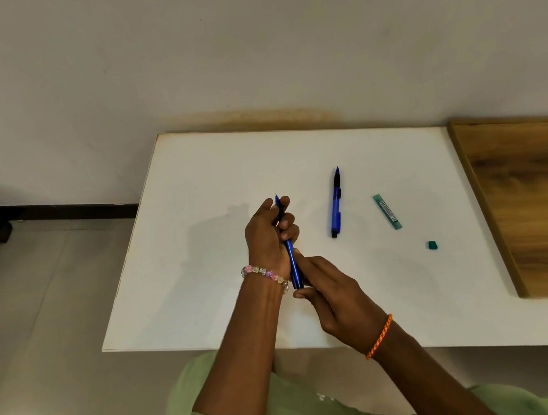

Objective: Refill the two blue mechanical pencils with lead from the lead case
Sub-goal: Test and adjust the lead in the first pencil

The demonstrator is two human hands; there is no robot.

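Though the pale label on the slim green lead case (387, 211) is too small for us to read, we see our left hand (267, 237) wrapped round one glossy blue pencil (292, 260), our right hand (331, 291) pinching its near end. The second pencil (335, 205) lies just left of the case; a small green cap (432, 245), perhaps the case's, lies nearer us, to its right.

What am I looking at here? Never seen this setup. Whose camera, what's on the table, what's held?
No robot: one head-worn camera looks down at a person's bare hands. The left hand has its grip around a blue pencil, tip pointing away; the right hand works at its near end. On the white table lie the second blue pencil, the green lead case and a small green cap, apart from the case.
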